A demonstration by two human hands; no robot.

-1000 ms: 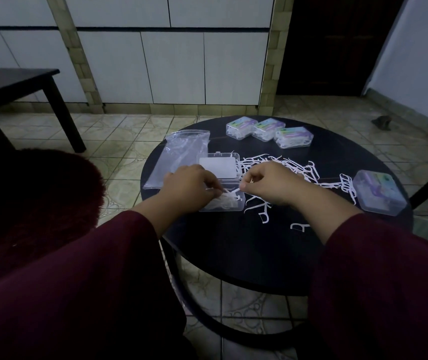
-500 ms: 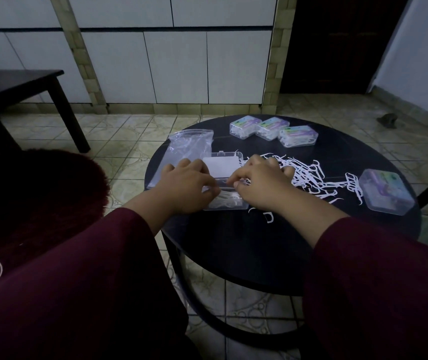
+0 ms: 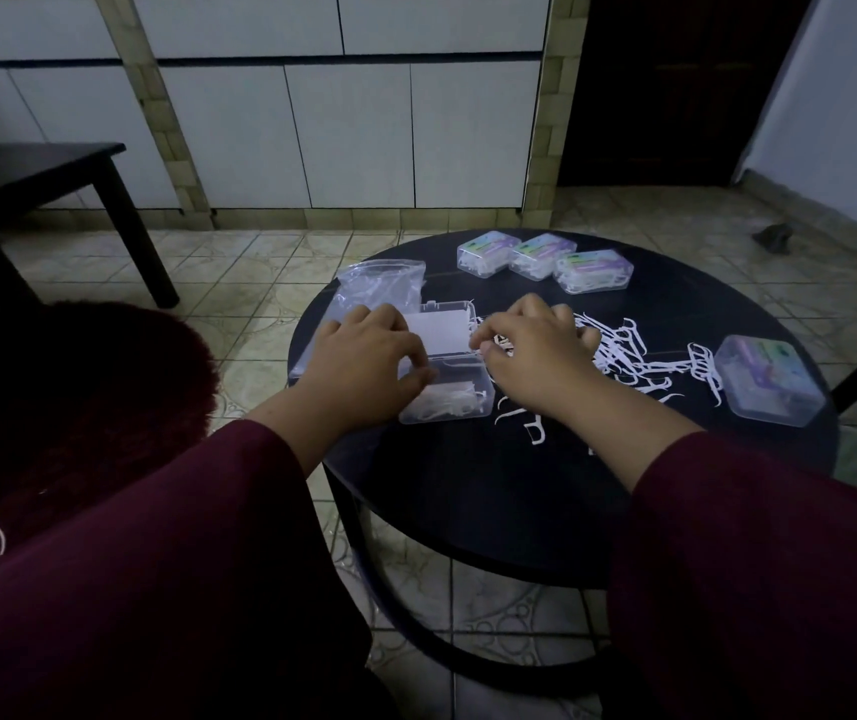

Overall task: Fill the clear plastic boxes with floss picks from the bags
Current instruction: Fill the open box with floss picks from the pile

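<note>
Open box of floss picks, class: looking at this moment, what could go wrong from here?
1. The left hand only steadies the open box at one end; a nudge from the right hand could slide or tip it.
2. Loose picks lie tangled; grabbing a clump may drag others toward the table edge.
3. The closed box sits near the rim and could be knocked off.
</note>
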